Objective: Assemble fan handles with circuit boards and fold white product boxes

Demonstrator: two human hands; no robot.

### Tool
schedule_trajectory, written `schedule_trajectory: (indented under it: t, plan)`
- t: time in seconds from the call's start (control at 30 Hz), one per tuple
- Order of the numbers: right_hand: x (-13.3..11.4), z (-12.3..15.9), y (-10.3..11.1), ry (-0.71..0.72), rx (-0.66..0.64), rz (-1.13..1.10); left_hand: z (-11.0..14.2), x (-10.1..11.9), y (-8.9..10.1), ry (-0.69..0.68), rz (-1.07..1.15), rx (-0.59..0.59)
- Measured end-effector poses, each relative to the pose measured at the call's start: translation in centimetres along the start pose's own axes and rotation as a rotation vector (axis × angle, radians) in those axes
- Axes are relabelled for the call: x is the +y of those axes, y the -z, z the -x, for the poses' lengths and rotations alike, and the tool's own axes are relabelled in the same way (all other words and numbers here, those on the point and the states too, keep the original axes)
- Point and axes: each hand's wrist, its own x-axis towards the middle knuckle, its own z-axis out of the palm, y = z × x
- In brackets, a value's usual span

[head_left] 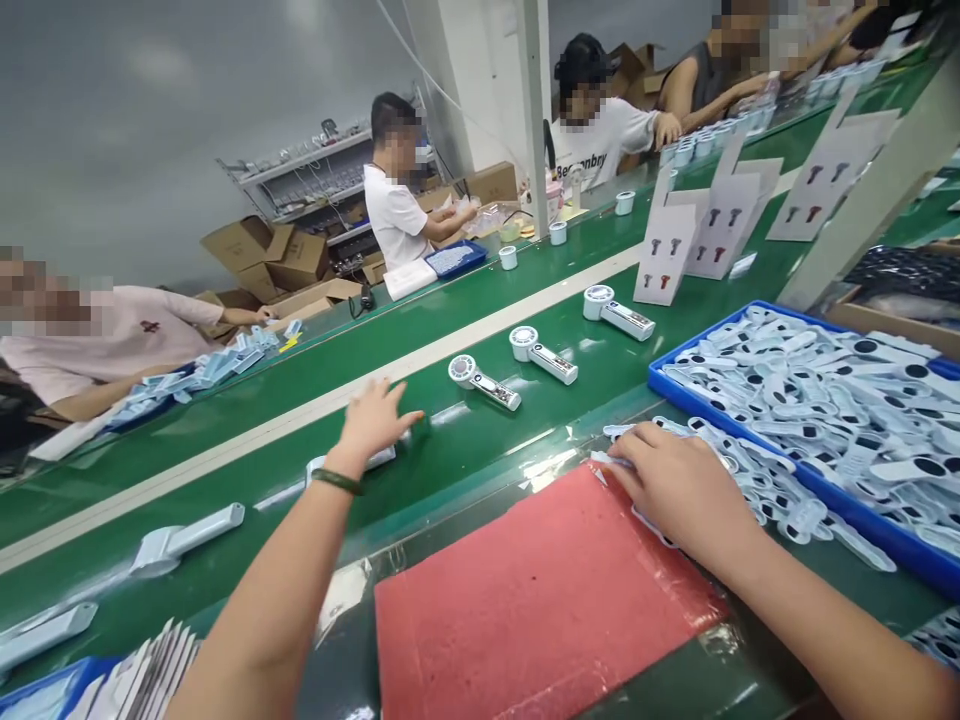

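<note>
My left hand is stretched over the green conveyor belt, fingers spread and nothing in them. Partly hidden behind its wrist lies a white device with a handle. Beyond the fingertips, several white round-headed devices that look like small handheld fans lie in a row on the belt. My right hand is at the far right corner of a red mat. Its fingers are curled over a pale blue plastic piece, mostly covered by the hand. Loose pale blue handle pieces lie beside it.
A blue tray heaped with similar pieces stands at right. Printed cards stand upright behind it. More devices lie on the belt at left, near another blue tray. Several co-workers sit along the far side. A slanted post rises at right.
</note>
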Motion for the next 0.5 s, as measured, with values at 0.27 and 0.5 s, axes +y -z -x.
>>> schedule_trajectory:
  t: [0.27,0.5]
  plan:
    - [-8.2,6.4,-2.0,0.236,-0.146,-0.417,10.4,-5.9,0.5,0.120,-0.051,-0.158]
    - [-6.6,10.2,-2.2,0.118,-0.091,-0.532,16.4,-0.2,2.0,0.116,-0.016,0.011]
